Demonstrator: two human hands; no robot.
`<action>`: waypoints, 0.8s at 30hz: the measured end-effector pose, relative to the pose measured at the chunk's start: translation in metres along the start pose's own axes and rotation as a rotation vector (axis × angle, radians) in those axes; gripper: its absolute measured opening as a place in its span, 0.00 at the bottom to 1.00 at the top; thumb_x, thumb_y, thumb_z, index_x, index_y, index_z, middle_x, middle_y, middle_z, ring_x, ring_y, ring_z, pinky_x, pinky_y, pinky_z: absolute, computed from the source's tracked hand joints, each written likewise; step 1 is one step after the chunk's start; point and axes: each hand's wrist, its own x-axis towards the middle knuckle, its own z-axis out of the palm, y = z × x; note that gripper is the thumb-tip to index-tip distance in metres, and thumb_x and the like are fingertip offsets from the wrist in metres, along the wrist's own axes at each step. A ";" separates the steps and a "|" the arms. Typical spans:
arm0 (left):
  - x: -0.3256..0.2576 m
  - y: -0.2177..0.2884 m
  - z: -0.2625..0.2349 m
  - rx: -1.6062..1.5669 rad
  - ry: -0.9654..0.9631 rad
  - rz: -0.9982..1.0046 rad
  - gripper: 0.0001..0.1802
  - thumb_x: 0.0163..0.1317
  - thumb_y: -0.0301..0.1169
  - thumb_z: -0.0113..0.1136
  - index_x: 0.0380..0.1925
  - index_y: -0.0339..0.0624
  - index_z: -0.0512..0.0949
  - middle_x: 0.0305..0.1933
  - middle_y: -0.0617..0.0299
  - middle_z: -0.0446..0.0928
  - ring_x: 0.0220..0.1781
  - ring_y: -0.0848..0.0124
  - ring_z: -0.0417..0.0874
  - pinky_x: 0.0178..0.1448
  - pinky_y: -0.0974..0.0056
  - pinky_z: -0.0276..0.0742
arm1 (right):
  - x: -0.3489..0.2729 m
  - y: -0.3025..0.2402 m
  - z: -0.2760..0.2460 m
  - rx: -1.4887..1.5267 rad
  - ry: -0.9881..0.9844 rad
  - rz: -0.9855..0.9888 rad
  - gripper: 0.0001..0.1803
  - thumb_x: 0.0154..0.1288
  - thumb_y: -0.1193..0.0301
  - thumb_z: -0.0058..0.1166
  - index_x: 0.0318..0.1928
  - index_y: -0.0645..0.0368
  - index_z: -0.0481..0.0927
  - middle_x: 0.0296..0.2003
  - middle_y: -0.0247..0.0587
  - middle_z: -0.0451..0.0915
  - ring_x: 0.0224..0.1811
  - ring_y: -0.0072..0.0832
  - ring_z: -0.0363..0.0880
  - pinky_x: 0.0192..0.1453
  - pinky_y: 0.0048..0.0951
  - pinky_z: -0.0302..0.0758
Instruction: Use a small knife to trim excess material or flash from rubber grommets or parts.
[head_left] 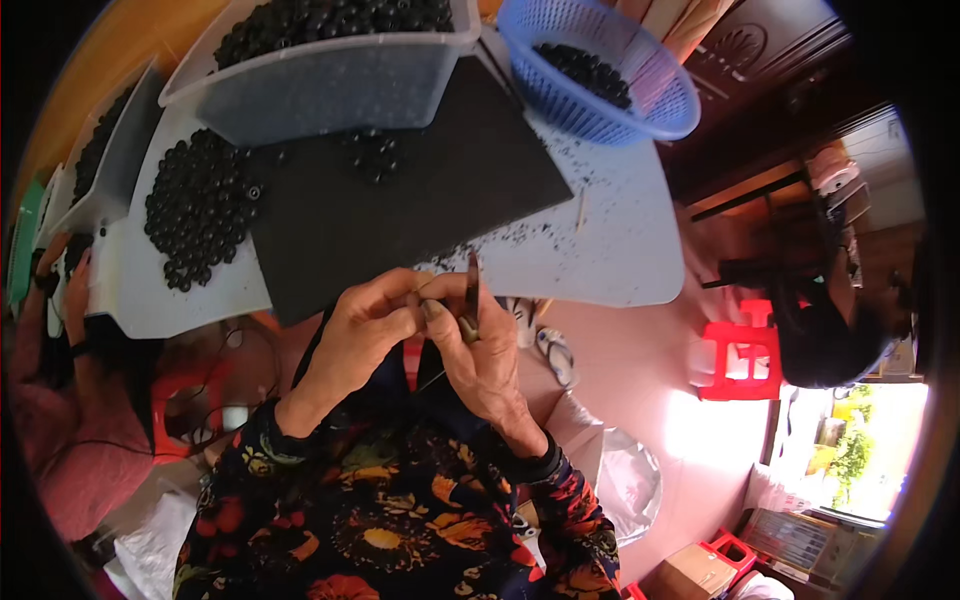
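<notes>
My left hand (362, 325) and my right hand (478, 350) meet in front of the table edge, fingertips almost touching. The left thumb and fingers are pinched together around something small, mostly covered by the fingers. A thin pale strand or stick (431, 381) shows below the hands. In my right hand is a narrow dark blade-like tool (473, 285), standing upright between the fingers, its lower part hidden. Just beyond the hands lie a black mat (400, 215) and scattered dark crumbs (455, 257).
Round black beads (205, 205) are heaped left of the mat. A clear plastic bin (330, 90) of beads and a blue basket (610, 95) stand at the back. Another person's hand (77, 290) is at far left. A red stool (740, 355) stands right.
</notes>
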 end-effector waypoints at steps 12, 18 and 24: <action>0.022 0.007 -0.026 -0.353 0.083 0.061 0.08 0.67 0.26 0.47 0.44 0.35 0.71 0.33 0.63 0.74 0.39 0.73 0.76 0.48 0.66 0.72 | 0.172 -0.074 -0.077 -0.302 0.357 -0.131 0.10 0.65 0.70 0.49 0.44 0.61 0.74 0.23 0.32 0.70 0.19 0.16 0.64 0.22 0.21 0.64; 0.021 0.007 -0.029 -0.522 0.097 0.091 0.10 0.68 0.26 0.46 0.47 0.35 0.70 0.35 0.60 0.75 0.42 0.71 0.77 0.49 0.64 0.74 | 0.130 -0.011 0.004 -0.581 -0.100 -0.182 0.06 0.57 0.77 0.55 0.36 0.62 0.78 0.21 0.43 0.78 0.23 0.27 0.79 0.32 0.28 0.74; 0.022 0.010 -0.030 -0.578 0.040 0.064 0.09 0.68 0.27 0.46 0.45 0.36 0.71 0.37 0.59 0.76 0.40 0.73 0.76 0.49 0.66 0.74 | 0.136 -0.011 0.029 -0.800 -0.303 -0.236 0.13 0.57 0.74 0.56 0.43 0.64 0.76 0.25 0.50 0.77 0.25 0.41 0.78 0.32 0.36 0.72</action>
